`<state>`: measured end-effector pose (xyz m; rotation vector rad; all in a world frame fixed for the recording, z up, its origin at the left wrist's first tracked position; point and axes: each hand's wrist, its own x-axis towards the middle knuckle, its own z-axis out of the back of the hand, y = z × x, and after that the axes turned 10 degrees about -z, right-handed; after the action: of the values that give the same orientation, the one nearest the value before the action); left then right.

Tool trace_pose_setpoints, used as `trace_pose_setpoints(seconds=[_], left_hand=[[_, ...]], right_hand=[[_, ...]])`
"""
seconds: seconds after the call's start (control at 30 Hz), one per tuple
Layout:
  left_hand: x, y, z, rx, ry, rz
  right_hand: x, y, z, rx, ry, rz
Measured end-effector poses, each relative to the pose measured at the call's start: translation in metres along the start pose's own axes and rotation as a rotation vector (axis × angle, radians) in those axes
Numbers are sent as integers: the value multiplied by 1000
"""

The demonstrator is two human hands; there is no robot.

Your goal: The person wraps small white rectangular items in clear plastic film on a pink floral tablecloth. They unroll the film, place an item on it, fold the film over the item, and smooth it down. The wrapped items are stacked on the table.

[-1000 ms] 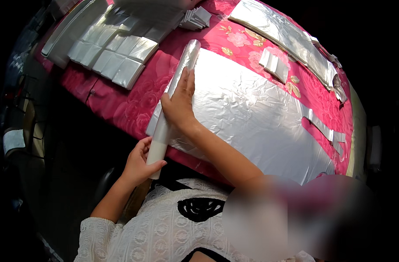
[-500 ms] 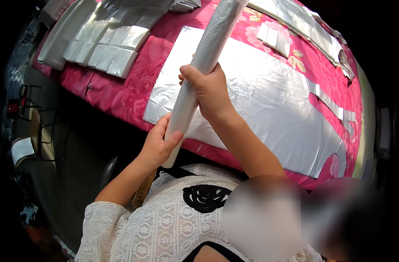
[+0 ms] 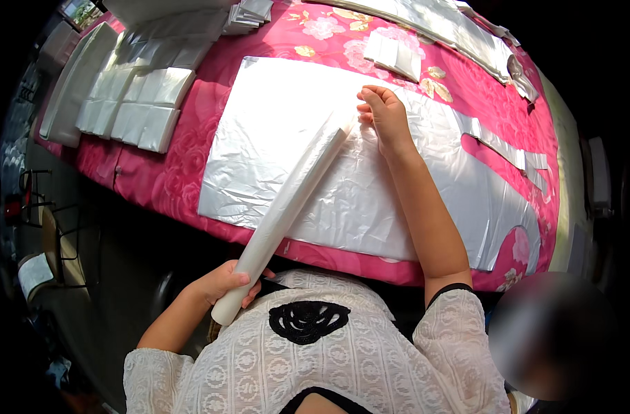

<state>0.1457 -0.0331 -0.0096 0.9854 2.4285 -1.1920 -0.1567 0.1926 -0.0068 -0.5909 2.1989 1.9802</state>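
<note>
A long roll of whitish plastic (image 3: 284,207) slants from my waist up over the table. My left hand (image 3: 232,281) grips it near its lower end, with thumb on top and fingers wrapped beneath. Just beyond the roll's upper end is my right hand (image 3: 386,119), its thumb and fingertips pinched together. Whether thin film sits in that pinch is hard to make out against the white behind it. Under the roll and the right hand, a flat, wrinkled stack of white plastic bags (image 3: 391,207) with cut-out handles at its right end lies on the table.
Pink flowered cloth (image 3: 191,162) covers the table. Folded plastic packs (image 3: 146,110) stand in rows at the left, near a long white roll-shaped bundle (image 3: 77,86). Small folded packs (image 3: 394,56) and a long plastic stack (image 3: 439,31) lie farther back. A chair (image 3: 49,255) stands lower left.
The roll's upper end has come down toward me and its lower end nearer my waist. My right hand has let go of its middle and moved right, past its tip. My left hand has lowered.
</note>
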Motion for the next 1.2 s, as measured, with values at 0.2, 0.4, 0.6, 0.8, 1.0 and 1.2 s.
trace_pose_setpoints(seconds=[0.2, 0.4, 0.6, 0.8, 1.0, 1.2], left_hand=[[2, -2, -2, 28, -23, 2], [-1, -7, -8, 115, -53, -21], [-25, -4, 8, 133, -40, 121], [-59, -14, 32, 272, 130, 257], [-8, -89, -8, 1019, 199, 117], [75, -132, -63, 1917, 66, -442]], right_hand=[[-16, 24, 7, -370, 274, -257], [-16, 18, 9, -439, 389, -104], [24, 24, 75, -477, 30, 71], [54, 39, 197, -410, -312, 148], [50, 37, 169, -387, -95, 261], [45, 20, 86, -460, 139, 223]])
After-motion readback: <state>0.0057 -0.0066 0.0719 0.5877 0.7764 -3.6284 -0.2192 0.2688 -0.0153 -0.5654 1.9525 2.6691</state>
